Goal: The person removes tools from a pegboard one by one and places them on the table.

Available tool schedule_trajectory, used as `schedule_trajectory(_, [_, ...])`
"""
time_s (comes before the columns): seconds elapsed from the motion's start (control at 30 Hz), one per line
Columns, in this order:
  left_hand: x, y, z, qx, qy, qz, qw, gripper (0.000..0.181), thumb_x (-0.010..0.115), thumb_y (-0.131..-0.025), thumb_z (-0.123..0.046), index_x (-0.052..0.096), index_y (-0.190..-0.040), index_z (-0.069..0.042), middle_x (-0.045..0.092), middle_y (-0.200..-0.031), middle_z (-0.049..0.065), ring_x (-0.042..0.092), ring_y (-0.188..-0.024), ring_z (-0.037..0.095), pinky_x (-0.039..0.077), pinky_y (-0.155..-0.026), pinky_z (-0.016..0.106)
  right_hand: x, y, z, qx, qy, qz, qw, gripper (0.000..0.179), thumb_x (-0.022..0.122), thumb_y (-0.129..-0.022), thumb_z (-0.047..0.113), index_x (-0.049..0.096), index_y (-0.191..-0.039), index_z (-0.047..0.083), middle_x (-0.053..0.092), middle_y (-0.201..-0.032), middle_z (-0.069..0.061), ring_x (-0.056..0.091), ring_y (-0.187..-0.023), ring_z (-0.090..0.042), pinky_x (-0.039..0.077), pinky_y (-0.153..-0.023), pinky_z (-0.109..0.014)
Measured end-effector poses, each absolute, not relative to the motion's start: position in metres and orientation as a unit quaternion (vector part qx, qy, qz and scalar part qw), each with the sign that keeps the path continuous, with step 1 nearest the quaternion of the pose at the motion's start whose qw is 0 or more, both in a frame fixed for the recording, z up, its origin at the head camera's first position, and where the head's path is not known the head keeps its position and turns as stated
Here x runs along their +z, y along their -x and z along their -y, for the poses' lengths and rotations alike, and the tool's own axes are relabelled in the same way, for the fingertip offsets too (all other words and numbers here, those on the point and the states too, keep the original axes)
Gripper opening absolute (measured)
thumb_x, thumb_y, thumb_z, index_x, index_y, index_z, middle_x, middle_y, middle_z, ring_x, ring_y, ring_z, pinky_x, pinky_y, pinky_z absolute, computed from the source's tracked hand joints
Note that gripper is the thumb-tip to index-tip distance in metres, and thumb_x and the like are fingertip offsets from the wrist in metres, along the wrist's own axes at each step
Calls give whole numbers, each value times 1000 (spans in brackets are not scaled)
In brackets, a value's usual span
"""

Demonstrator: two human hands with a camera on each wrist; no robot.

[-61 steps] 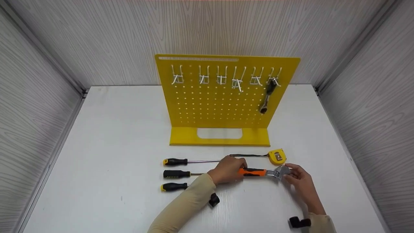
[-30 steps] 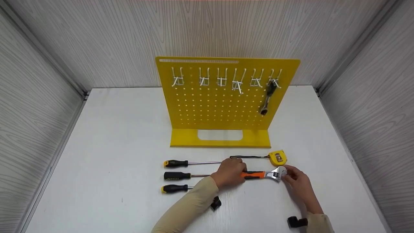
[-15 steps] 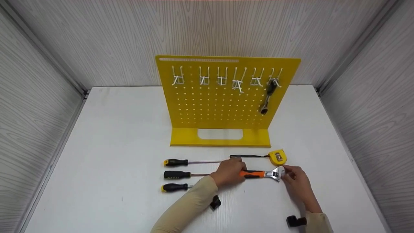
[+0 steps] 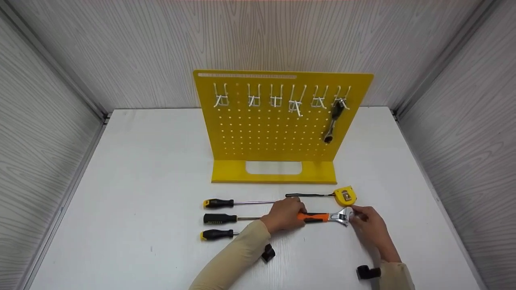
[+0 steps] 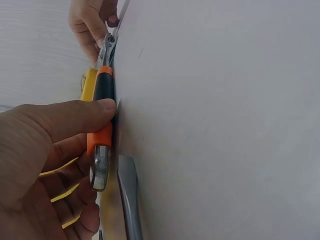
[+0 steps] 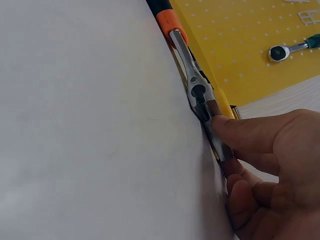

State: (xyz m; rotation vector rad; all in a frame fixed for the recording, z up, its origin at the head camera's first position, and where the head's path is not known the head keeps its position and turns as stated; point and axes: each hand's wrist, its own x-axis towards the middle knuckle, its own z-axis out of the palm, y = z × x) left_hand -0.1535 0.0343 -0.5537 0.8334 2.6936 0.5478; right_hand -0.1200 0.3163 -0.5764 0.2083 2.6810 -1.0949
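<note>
An adjustable wrench (image 4: 318, 217) with an orange and black handle lies crosswise between both hands, close over the white table. My left hand (image 4: 285, 213) pinches its handle between thumb and fingers; the metal handle end (image 5: 100, 167) pokes out below the thumb in the left wrist view. At the steel head (image 6: 200, 95), my right hand (image 4: 371, 225) pinches the jaw end between thumb and fingers. Just behind the wrench head sits a yellow tape measure (image 4: 345, 196) with a black strap. A flat screwdriver tip (image 5: 128, 185) lies beneath my left hand.
Three screwdrivers with black handles lie left of the wrench: the back one (image 4: 219, 203), the middle one (image 4: 220, 218) and the front one (image 4: 217, 234). Behind them stands a yellow pegboard (image 4: 274, 133) with several white hooks (image 4: 253, 98); a ratchet wrench (image 4: 332, 123) hangs on the rightmost.
The wrench and the right hand have shifted slightly left since two seconds ago, and the wrench head has turned a little. The left hand keeps its grip on the handle.
</note>
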Motion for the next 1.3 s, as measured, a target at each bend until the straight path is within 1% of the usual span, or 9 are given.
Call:
schedule_trajectory(0.2, [-556,153,-34,192,-282,-929,144,26,74,-80,-27,74,-104,-17,65,-97,-1,59,-87,12,46,-69,25,-574,119,-318,-389,-89,-907,133,43,58,-94,11,52,-136,5,56,-124,-18,51,-109,-28,45,-91,-39])
schedule_trajectory(0.33, [-553,152,-33,191,-280,-929,150,27,74,-80,-23,74,-106,-17,65,-97,-1,59,-87,13,45,-68,25,-572,120,-321,-413,-102,-894,139,46,61,-94,16,50,-138,8,57,-123,-16,51,-107,-25,47,-84,-26])
schedule_trajectory(0.43, [-550,151,-30,188,-280,-929,153,29,73,-80,-21,73,-109,-17,65,-100,0,60,-89,14,45,-71,25,-572,119,-323,-421,-95,-891,139,49,61,-94,18,47,-140,9,58,-122,-15,52,-106,-24,46,-79,-20])
schedule_trajectory(0.53, [-549,150,-26,202,-277,-926,159,33,72,-81,-19,71,-114,-17,65,-102,1,59,-89,14,46,-73,25,-572,118,-325,-426,-89,-890,139,50,60,-95,19,45,-142,9,57,-124,-15,52,-109,-24,46,-82,-20])
schedule_trajectory(0.7, [-542,151,-23,247,-278,-915,156,35,68,-85,-16,68,-120,-17,66,-104,-1,61,-90,12,49,-76,25,-565,119,-327,-458,-104,-875,117,48,57,-97,20,44,-141,8,55,-126,-16,57,-104,-17,50,-76,-19])
schedule_trajectory(0.83, [-526,157,-26,282,-282,-907,137,36,65,-89,-16,64,-125,-16,65,-113,1,62,-100,13,51,-82,26,-556,124,-325,-478,-119,-867,76,44,56,-98,21,46,-140,9,55,-126,-15,56,-94,-7,50,-75,-17])
schedule_trajectory(1.03, [-501,170,-32,315,-276,-905,77,38,67,-90,-20,61,-127,-17,63,-117,1,64,-100,16,51,-80,23,-544,133,-317,-492,-123,-861,34,50,55,-98,29,42,-143,12,55,-130,-14,53,-96,-2,48,-78,-11])
schedule_trajectory(1.17, [-485,181,-35,325,-270,-906,21,37,68,-90,-30,62,-124,-17,63,-114,0,64,-98,16,51,-78,20,-539,140,-308,-512,-126,-849,21,57,56,-98,32,35,-147,14,51,-135,-12,54,-101,-6,47,-79,-9])
schedule_trajectory(1.3, [-470,192,-38,354,-260,-898,-27,39,68,-89,-36,63,-123,-17,64,-112,-1,64,-97,15,50,-77,19,-534,150,-299,-526,-124,-841,15,61,56,-97,36,31,-149,15,48,-138,-12,53,-110,-18,45,-80,-7])
